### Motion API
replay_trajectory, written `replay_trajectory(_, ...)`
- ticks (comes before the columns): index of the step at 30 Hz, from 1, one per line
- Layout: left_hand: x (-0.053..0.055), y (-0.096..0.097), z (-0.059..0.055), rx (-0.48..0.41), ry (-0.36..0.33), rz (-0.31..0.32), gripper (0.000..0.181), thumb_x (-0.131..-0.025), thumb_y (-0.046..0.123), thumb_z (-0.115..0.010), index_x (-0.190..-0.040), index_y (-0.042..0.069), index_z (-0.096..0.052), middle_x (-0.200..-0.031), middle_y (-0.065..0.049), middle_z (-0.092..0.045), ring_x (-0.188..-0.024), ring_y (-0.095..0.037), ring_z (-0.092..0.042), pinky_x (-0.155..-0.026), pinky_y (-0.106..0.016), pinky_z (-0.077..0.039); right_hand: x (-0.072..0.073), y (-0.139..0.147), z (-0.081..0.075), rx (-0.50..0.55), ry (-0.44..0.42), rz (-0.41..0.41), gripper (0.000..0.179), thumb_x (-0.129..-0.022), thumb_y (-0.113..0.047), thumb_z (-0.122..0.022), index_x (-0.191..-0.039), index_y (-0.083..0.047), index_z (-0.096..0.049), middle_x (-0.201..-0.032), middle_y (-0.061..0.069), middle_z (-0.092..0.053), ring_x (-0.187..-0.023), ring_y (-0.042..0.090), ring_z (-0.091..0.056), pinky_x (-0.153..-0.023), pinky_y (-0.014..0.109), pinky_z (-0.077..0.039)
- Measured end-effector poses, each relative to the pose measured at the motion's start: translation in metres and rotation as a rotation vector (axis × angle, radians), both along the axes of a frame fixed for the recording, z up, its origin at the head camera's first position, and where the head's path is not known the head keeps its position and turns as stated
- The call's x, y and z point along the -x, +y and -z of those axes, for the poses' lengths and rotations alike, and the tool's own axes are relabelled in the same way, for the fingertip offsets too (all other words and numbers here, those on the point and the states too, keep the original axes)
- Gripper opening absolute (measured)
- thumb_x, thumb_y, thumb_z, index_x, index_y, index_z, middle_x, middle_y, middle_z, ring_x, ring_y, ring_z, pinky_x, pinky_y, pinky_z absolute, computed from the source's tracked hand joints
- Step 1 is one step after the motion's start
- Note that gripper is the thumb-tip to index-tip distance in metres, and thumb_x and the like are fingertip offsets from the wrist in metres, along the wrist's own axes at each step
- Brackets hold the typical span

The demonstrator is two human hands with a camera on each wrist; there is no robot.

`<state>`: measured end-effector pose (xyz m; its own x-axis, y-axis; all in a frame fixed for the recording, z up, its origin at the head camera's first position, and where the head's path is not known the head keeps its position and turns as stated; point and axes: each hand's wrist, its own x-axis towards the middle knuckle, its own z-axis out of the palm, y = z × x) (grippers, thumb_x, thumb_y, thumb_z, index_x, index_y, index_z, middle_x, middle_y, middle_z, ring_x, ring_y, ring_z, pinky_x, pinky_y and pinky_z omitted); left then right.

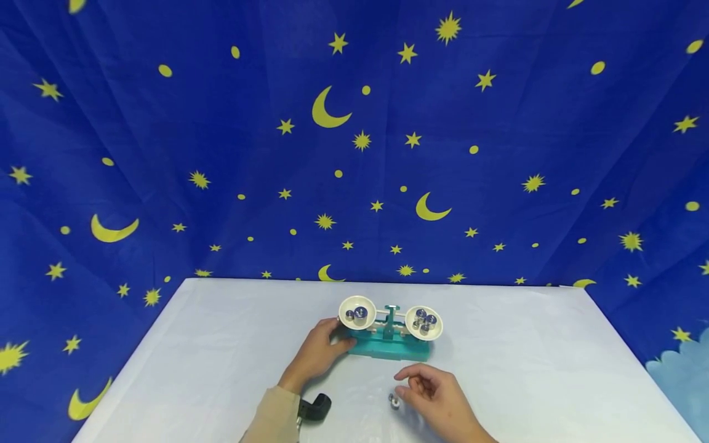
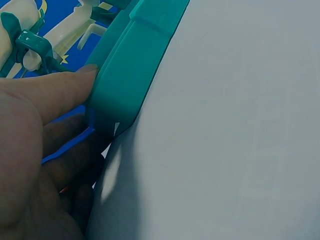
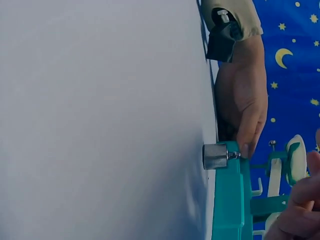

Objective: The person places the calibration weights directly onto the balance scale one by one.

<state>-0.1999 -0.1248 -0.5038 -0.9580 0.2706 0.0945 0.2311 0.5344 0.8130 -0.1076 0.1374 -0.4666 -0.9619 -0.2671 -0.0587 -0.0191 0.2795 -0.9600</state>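
A balance scale with a teal base [image 1: 390,348] stands on the white table. My left hand [image 1: 317,354] grips the base's left end, the thumb [image 2: 65,92] on its edge and other fingers behind it, partly hidden. Two metal weights [image 1: 360,315] of different size sit in the left white pan [image 1: 357,300]. Several more weights [image 1: 424,322] are in the right pan [image 1: 436,334]. Nearer the front, a knobbed metal weight [image 3: 215,156] stands upright on the table. Beside it hovers my right hand [image 1: 437,397], fingers loosely bent around nothing, apart from the weight in the right wrist view.
The white table [image 1: 532,357] runs back to a blue curtain [image 1: 266,160] with yellow moons and stars. A black device [image 1: 316,407] is strapped near my left wrist, by the beige sleeve [image 1: 275,415].
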Motion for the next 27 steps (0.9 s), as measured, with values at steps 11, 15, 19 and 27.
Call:
replay_trajectory(11,0.0,0.001,-0.001,-0.003,-0.003,0.004,0.053,-0.091,0.028,-0.073,-0.134,0.0,-0.06,-0.138,-0.018,-0.06,-0.136,-0.04,-0.046,-0.116,-0.06,-0.032,0.004,0.006,0.009,0.033,-0.095,-0.109,0.025,-0.092,-0.016,-0.074,-0.112,0.0,-0.07,-0.077,-0.001,-0.055,-0.063,0.005,-0.05,-0.053,0.017,-0.045)
replay_trajectory(15,0.001,0.001,-0.001,0.006,-0.007,0.003,0.054,-0.091,0.029,-0.073,-0.135,0.001,-0.06,-0.138,-0.018,-0.059,-0.136,-0.04,-0.046,-0.116,-0.06,-0.032,0.005,0.006,0.011,0.032,-0.117,-0.136,0.025,-0.092,-0.015,-0.074,-0.112,0.0,-0.07,-0.078,0.0,-0.057,-0.064,0.005,-0.052,-0.054,0.017,-0.046)
replay_trajectory(19,0.001,0.0,0.0,0.004,-0.005,0.002,0.053,-0.091,0.03,-0.073,-0.134,0.001,-0.06,-0.138,-0.017,-0.059,-0.136,-0.04,-0.046,-0.116,-0.06,-0.032,0.006,0.006,0.013,0.011,-0.153,-0.142,0.024,-0.091,-0.017,-0.074,-0.111,-0.002,-0.071,-0.079,0.0,-0.059,-0.066,0.008,-0.052,-0.055,0.018,-0.047)
replay_trajectory(27,0.002,0.0,0.001,-0.003,0.004,0.007,0.053,-0.091,0.03,-0.073,-0.134,0.001,-0.061,-0.137,-0.017,-0.06,-0.135,-0.04,-0.047,-0.116,-0.06,-0.032,0.006,0.006,0.015,-0.007,-0.183,-0.136,0.021,-0.09,-0.015,-0.075,-0.108,-0.004,-0.072,-0.079,-0.001,-0.058,-0.068,0.008,-0.052,-0.056,0.017,-0.046)
